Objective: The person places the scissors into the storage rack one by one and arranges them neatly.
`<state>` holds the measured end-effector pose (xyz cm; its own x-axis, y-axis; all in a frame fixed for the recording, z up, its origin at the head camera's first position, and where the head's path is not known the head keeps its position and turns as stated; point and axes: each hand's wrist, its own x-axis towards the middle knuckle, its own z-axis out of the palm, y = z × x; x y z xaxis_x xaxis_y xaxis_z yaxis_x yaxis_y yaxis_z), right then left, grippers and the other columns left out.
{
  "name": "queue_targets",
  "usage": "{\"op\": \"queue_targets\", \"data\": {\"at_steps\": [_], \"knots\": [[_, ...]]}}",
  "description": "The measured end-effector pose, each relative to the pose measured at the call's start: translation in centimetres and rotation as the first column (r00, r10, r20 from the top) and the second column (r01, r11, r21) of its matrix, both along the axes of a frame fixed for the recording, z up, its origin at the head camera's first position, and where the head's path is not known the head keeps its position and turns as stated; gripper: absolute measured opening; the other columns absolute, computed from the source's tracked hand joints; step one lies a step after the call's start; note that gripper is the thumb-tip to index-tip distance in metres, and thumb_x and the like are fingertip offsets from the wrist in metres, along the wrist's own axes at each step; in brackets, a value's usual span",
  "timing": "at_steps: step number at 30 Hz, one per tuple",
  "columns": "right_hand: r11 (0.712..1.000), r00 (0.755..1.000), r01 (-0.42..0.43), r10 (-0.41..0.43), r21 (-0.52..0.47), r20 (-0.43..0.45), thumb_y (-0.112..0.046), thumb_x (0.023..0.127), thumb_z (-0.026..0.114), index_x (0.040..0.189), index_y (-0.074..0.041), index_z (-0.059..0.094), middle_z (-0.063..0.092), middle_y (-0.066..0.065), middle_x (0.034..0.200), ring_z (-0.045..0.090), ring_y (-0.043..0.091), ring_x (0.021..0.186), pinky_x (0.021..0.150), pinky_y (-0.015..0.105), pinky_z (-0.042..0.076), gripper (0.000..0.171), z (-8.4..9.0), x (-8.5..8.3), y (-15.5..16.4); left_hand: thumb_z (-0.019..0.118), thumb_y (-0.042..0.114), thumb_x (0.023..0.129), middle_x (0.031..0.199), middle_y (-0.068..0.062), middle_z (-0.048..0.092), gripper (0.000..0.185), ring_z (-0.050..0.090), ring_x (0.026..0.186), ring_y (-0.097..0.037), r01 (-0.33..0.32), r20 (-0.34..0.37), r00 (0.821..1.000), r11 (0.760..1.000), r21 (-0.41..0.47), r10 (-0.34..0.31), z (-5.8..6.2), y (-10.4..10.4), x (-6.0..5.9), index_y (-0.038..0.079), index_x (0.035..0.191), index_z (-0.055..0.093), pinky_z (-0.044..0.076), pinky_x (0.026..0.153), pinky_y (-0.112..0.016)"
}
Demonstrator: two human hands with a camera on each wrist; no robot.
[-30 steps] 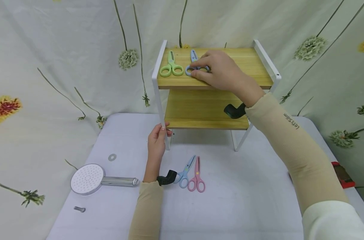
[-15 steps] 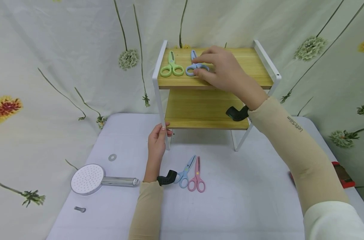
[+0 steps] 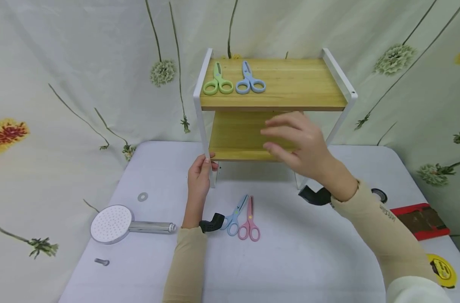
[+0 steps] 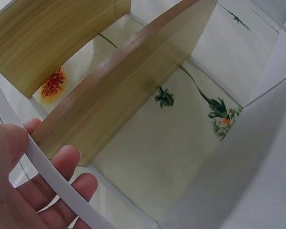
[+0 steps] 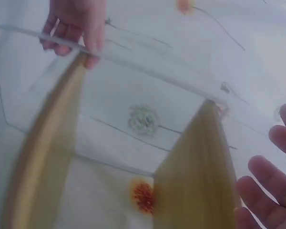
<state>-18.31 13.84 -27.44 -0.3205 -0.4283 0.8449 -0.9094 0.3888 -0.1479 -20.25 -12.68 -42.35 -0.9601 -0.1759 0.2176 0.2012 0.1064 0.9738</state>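
A two-tier wooden shelf [image 3: 290, 94] with white metal side frames stands at the back of the table. My left hand [image 3: 199, 174] grips its left front leg [image 4: 52, 179], thumb on one side and fingers curled behind. Green scissors [image 3: 217, 80] and blue-violet scissors [image 3: 250, 79] lie side by side on the top board, blades pointing back. My right hand [image 3: 300, 143] hovers in front of the lower board [image 3: 237, 134], fingers spread and holding nothing. Light blue scissors [image 3: 234, 216] and pink scissors [image 3: 249, 221] lie on the table before the shelf.
At the left lie a shower head [image 3: 112, 225], a washer [image 3: 142, 196] and a bolt [image 3: 102, 261]. Toward the right edge are a black ring [image 3: 379, 195], a red-and-brown item [image 3: 419, 221] and a yellow tape measure [image 3: 443, 271], partly behind the right sleeve.
My right hand has let go of the blue-violet scissors on the top board and moved down and to the right. The left hand keeps its grip on the leg.
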Motion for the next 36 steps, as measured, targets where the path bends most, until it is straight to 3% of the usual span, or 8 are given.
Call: {"op": "queue_targets", "data": {"at_steps": [5, 9, 11, 13, 17, 25, 32, 36], "knots": [[0.997, 0.990, -0.071, 0.069, 0.019, 0.122, -0.045, 0.102, 0.056, 0.101, -0.003, 0.077, 0.072, 0.017, 0.105, 0.068, 0.030, 0.101, 0.092, 0.033, 0.054, 0.047, -6.0, 1.7, -0.4, 0.046, 0.014, 0.108, 0.083, 0.002, 0.065, 0.029, 0.063, 0.083, -0.007, -0.018, -0.012, 1.000, 1.000, 0.000, 0.018, 0.1, -0.1, -0.1, 0.000, 0.124, 0.066, 0.050, 0.086, -0.023], [0.993, 0.959, -0.104, 0.086, 0.050, 0.270, -0.030, 0.098, 0.070, 0.105, -0.006, 0.077, 0.072, 0.012, 0.107, 0.069, 0.028, 0.102, 0.088, 0.040, 0.058, 0.027, -10.6, 2.9, -0.7, 0.046, 0.013, 0.108, 0.081, 0.009, 0.063, 0.029, 0.063, 0.083, -0.005, -0.016, -0.014, 1.000, 1.000, 0.006, 0.016, 0.2, -0.1, -0.1, -0.001, 0.124, 0.066, 0.050, 0.086, -0.022], [0.992, 0.932, -0.113, 0.087, 0.055, 0.353, -0.016, 0.091, 0.076, 0.106, -0.006, 0.077, 0.073, 0.010, 0.107, 0.070, 0.026, 0.102, 0.087, 0.041, 0.059, 0.018, -12.5, 3.6, -0.7, 0.046, 0.013, 0.108, 0.081, 0.009, 0.063, 0.029, 0.063, 0.083, -0.005, -0.009, -0.015, 1.000, 1.000, 0.012, 0.009, 0.1, -0.1, -0.2, -0.001, 0.124, 0.065, 0.050, 0.086, -0.022], [0.991, 0.899, -0.122, 0.089, 0.050, 0.429, -0.005, 0.085, 0.078, 0.106, -0.006, 0.077, 0.073, 0.009, 0.106, 0.070, 0.025, 0.098, 0.085, 0.040, 0.060, 0.022, -14.2, 4.2, -0.7, 0.046, 0.013, 0.108, 0.081, 0.009, 0.063, 0.029, 0.063, 0.084, -0.005, -0.005, -0.015, 1.000, 1.000, 0.015, 0.005, 0.0, -0.1, -0.2, -0.001, 0.125, 0.065, 0.051, 0.086, -0.021], [0.989, 0.829, -0.144, 0.099, 0.040, 0.550, 0.001, 0.084, 0.076, 0.105, -0.003, 0.077, 0.074, 0.008, 0.102, 0.068, 0.023, 0.086, 0.076, 0.034, 0.059, 0.022, -17.1, 5.5, -1.1, 0.046, 0.014, 0.109, 0.083, 0.006, 0.064, 0.029, 0.062, 0.085, -0.006, 0.002, -0.010, 1.000, 1.000, 0.019, -0.002, -0.1, 0.0, -0.2, -0.001, 0.125, 0.065, 0.051, 0.086, -0.020], [0.969, 0.691, -0.213, 0.057, 0.128, 0.720, -0.010, 0.091, 0.074, 0.110, -0.005, 0.077, 0.074, 0.004, 0.098, 0.056, 0.004, 0.079, 0.070, 0.020, 0.050, 0.020, -19.0, 6.7, -1.5, 0.045, 0.015, 0.109, 0.085, 0.002, 0.065, 0.030, 0.062, 0.085, -0.007, -0.005, -0.002, 1.000, 1.000, 0.012, 0.005, -0.2, 0.1, -0.1, 0.000, 0.125, 0.066, 0.051, 0.088, -0.021], [0.968, 0.647, -0.212, 0.037, 0.132, 0.762, -0.010, 0.091, 0.074, 0.111, -0.005, 0.077, 0.075, 0.006, 0.097, 0.053, 0.000, 0.080, 0.071, 0.019, 0.049, 0.021, -19.7, 6.9, -1.4, 0.045, 0.016, 0.109, 0.088, -0.004, 0.066, 0.030, 0.062, 0.086, -0.008, -0.006, 0.005, 1.000, 1.000, 0.001, 0.006, -0.3, 0.0, -0.1, 0.001, 0.124, 0.066, 0.049, 0.090, -0.023], [0.964, 0.636, -0.213, 0.014, 0.158, 0.771, -0.012, 0.090, 0.075, 0.112, -0.007, 0.077, 0.075, 0.005, 0.099, 0.058, 0.003, 0.083, 0.075, 0.020, 0.051, 0.023, -20.3, 7.0, -1.5, 0.045, 0.016, 0.109, 0.090, -0.009, 0.067, 0.030, 0.062, 0.085, -0.008, -0.003, 0.004, 1.000, 1.000, -0.001, 0.003, -0.1, 0.0, -0.1, 0.001, 0.125, 0.066, 0.049, 0.093, -0.027]]}}
